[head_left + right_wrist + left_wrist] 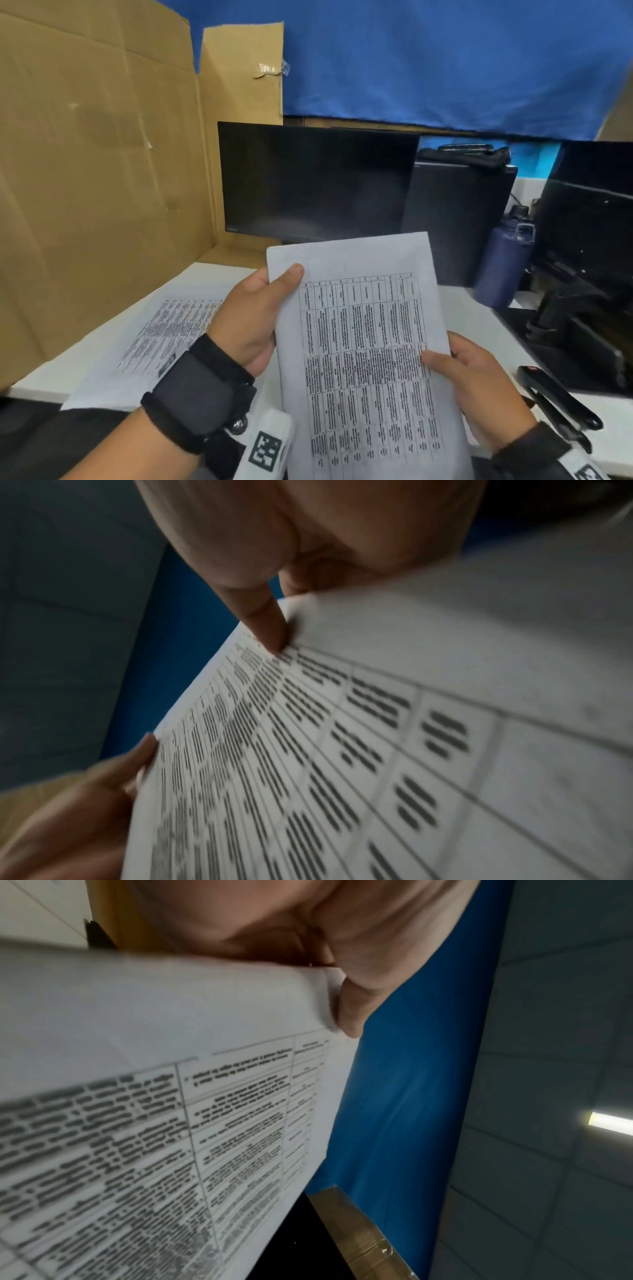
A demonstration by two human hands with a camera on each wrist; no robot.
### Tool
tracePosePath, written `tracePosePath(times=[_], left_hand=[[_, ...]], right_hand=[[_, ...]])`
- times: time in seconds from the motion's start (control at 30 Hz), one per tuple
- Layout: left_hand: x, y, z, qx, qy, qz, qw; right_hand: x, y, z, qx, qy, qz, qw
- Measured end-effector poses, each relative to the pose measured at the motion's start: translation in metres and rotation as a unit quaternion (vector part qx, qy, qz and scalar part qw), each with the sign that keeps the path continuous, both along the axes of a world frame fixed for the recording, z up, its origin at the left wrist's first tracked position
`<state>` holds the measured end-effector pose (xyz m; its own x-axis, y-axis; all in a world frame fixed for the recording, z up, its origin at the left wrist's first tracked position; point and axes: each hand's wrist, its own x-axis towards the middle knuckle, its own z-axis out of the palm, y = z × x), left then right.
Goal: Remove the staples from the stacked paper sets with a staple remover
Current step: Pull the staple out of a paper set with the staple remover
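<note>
Left hand (255, 317): grips the paper set (363, 346) by its left edge, thumb on top.
Right hand (479, 380): pinches its right edge.
Desk (479, 329): more sheets (161, 339) lie at left.

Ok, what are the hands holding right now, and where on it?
One paper set, lifted off the desk. The left hand pinches its upper left edge; the right hand pinches the right edge lower down.
</note>
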<state>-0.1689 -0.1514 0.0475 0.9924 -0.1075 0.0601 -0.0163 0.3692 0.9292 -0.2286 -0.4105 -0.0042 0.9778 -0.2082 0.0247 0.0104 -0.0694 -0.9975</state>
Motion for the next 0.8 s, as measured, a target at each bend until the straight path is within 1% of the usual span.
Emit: tracePosePath(times=[0.03, 0.07, 0.1, 0.13, 0.17, 0.23, 0.27, 0.3, 0.33, 0.37, 0.4, 0.43, 0.47, 0.53, 0.57, 0.63, 0.67, 0.7, 0.73, 0.77, 0.8], left_hand=[[0.001, 0.002, -0.001, -0.002, 0.005, 0.001, 1.0], [0.001, 0.003, -0.001, -0.003, 0.009, 0.001, 1.0], [0.002, 0.005, -0.002, -0.004, 0.015, 0.0, 1.0], [0.002, 0.006, -0.003, -0.003, 0.02, -0.003, 1.0], [0.003, 0.007, -0.004, 0.0, 0.026, -0.006, 1.0], [0.004, 0.008, -0.007, 0.012, 0.034, -0.01, 0.999], [0.004, 0.008, -0.009, 0.015, 0.036, -0.011, 0.999], [0.005, 0.007, -0.011, 0.016, 0.035, -0.012, 0.999], [0.006, 0.006, -0.014, 0.016, 0.035, -0.011, 0.999], [0.006, 0.004, -0.016, 0.018, 0.035, -0.01, 0.999], [0.006, 0.003, -0.017, 0.022, 0.033, -0.008, 0.999], [0.006, 0.003, -0.018, 0.028, 0.032, -0.006, 0.999], [0.005, 0.002, -0.018, 0.034, 0.031, -0.006, 0.999], [0.002, -0.001, -0.019, 0.045, 0.034, -0.007, 0.998], [0.001, -0.003, -0.021, 0.052, 0.036, -0.007, 0.998], [-0.003, -0.006, -0.023, 0.057, 0.041, -0.005, 0.998], [-0.005, -0.008, -0.024, 0.057, 0.043, -0.007, 0.997], [-0.006, -0.01, -0.025, 0.059, 0.045, -0.011, 0.997], [-0.008, -0.011, -0.025, 0.06, 0.046, -0.016, 0.997], [-0.01, -0.014, -0.025, 0.06, 0.048, -0.022, 0.997], [-0.012, -0.016, -0.024, 0.06, 0.049, -0.029, 0.997]], right_hand=[[0.001, 0.0, 0.002, 0.027, 0.024, 0.028, 0.999], [0.002, -0.003, 0.002, 0.019, 0.037, 0.048, 0.998], [0.005, -0.009, 0.0, -0.016, 0.04, 0.048, 0.998], [0.008, -0.018, -0.002, -0.066, 0.032, 0.019, 0.997], [0.011, -0.029, -0.004, -0.121, 0.022, -0.033, 0.992], [0.014, -0.056, -0.006, -0.207, 0.03, -0.144, 0.967], [0.015, -0.068, -0.007, -0.255, 0.055, -0.165, 0.951], [0.016, -0.078, -0.01, -0.327, 0.1, -0.156, 0.926], [0.016, -0.087, -0.015, -0.416, 0.166, -0.121, 0.886], [0.016, -0.094, -0.02, -0.487, 0.233, -0.085, 0.837], [0.016, -0.098, -0.025, -0.537, 0.283, -0.057, 0.792], [0.015, -0.1, -0.027, -0.558, 0.303, -0.042, 0.771], [0.015, -0.103, -0.031, -0.563, 0.302, -0.04, 0.768], [0.016, -0.105, -0.036, -0.569, 0.271, -0.068, 0.774], [0.016, -0.107, -0.039, -0.573, 0.266, -0.08, 0.771], [0.019, -0.109, -0.041, -0.554, 0.258, -0.095, 0.786], [0.02, -0.108, -0.038, -0.533, 0.253, -0.096, 0.802], [0.018, -0.102, -0.029, -0.497, 0.239, -0.095, 0.829], [0.015, -0.094, -0.017, -0.456, 0.205, -0.097, 0.861], [0.01, -0.082, -0.003, -0.411, 0.139, -0.105, 0.895], [0.004, -0.07, 0.009, -0.366, 0.057, -0.111, 0.922]])
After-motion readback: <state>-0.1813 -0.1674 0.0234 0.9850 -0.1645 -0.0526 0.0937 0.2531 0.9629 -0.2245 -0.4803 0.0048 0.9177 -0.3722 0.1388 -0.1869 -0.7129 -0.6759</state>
